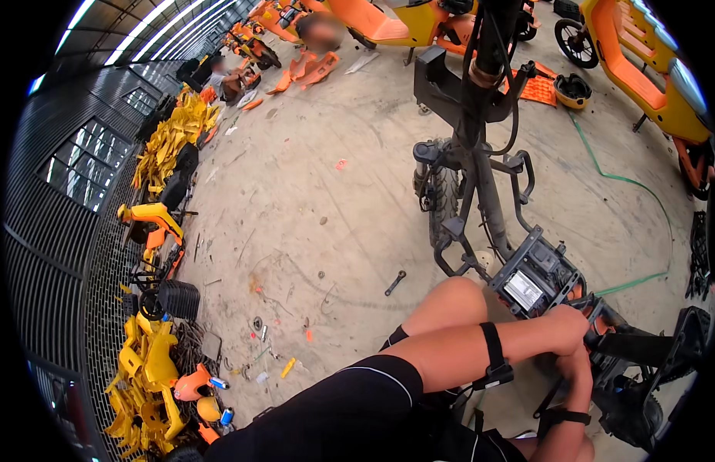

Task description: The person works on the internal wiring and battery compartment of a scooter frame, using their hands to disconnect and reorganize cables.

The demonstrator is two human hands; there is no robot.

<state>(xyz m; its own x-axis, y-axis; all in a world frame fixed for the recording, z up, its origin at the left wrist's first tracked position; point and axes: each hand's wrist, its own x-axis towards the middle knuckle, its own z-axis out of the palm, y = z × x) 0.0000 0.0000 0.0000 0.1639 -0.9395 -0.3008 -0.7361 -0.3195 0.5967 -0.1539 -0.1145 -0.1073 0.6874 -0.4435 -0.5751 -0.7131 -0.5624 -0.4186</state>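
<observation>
A stripped scooter frame point(492, 200) with bare dark tubes stands at my right, its front wheel point(444, 192) pointing away. My left hand point(565, 329) is curled closed at the frame's middle, beside a black battery tray or box point(538, 269) bearing a pale label. Close below it, my right hand point(577, 363) presses in against the same spot, its fingers mostly hidden. What the hands hold cannot be made out. Orange parts point(598, 319) show just past my knuckles. Nearer the right rim are the dark rear tube point(634, 346) and rear wheel point(631, 412).
A wrench point(396, 282) lies on the concrete floor left of the frame. Yellow body panels point(146, 377) are heaped along the left wall. Orange scooters point(627, 61) stand at the far right, near a helmet point(572, 91) and a green hose point(631, 181). Another person point(230, 81) sits far off.
</observation>
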